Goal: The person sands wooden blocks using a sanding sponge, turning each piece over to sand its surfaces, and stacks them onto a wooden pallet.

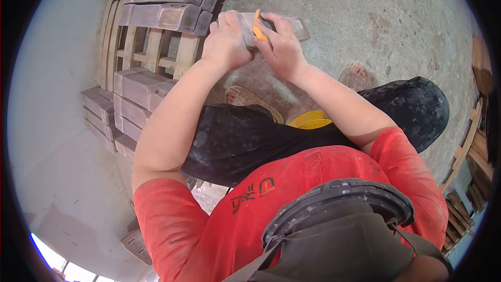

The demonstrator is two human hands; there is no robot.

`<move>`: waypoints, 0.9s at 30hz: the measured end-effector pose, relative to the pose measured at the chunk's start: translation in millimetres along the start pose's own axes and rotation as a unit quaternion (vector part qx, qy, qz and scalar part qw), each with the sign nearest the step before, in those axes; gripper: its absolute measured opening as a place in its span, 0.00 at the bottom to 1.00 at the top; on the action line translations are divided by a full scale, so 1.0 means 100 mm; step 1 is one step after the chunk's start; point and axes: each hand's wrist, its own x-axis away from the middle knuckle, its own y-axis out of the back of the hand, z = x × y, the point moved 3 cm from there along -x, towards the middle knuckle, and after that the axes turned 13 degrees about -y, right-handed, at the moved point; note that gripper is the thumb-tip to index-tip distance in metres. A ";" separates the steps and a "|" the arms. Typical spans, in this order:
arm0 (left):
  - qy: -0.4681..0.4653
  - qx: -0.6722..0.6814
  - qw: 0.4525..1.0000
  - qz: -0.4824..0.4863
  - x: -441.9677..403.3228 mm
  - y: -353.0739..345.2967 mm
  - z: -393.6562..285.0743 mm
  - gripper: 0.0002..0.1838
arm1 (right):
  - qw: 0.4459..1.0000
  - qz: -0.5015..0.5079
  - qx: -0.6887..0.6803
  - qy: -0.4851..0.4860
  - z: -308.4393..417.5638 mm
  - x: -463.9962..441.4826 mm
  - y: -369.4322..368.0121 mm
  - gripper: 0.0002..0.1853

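Observation:
A greyish-brown block (300, 29) is held crosswise above the floor at the top middle. My left hand (228, 42) is closed around its left end. My right hand (282, 44) lies over the middle of the block, its thumb and fingers closed on a thin orange tool (258, 29) that touches the block's face. The tool's working edge is hidden. Similar dusty blocks (159, 17) are stacked on a wooden pallet (187, 55) just left of my left hand, and more blocks (134, 91) are piled lower on the left.
A yellow round object (311, 120) shows between my legs, perhaps a stool or bucket. My sandaled feet are on the concrete floor (376, 26). A pale wall (47, 104) runs along the left. Wooden pieces (477, 162) are stacked at the far right edge.

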 end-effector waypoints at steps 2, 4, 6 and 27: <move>-0.005 0.000 1.000 -0.001 -0.02 0.01 0.00 0.48 | 0.997 -0.003 -0.057 0.060 -0.07 -0.08 -0.03 0.20; -0.011 -0.006 1.000 -0.004 0.01 0.04 0.01 0.48 | 1.000 0.008 -0.022 0.020 -0.42 -0.02 -0.05 0.20; -0.019 -0.021 1.000 -0.005 0.05 0.07 0.03 0.44 | 0.998 0.017 0.037 -0.050 -0.66 -0.02 -0.02 0.19; -0.052 0.016 0.997 -0.056 0.12 0.00 0.03 0.45 | 0.968 0.018 0.148 -0.200 -1.18 -0.20 -0.18 0.19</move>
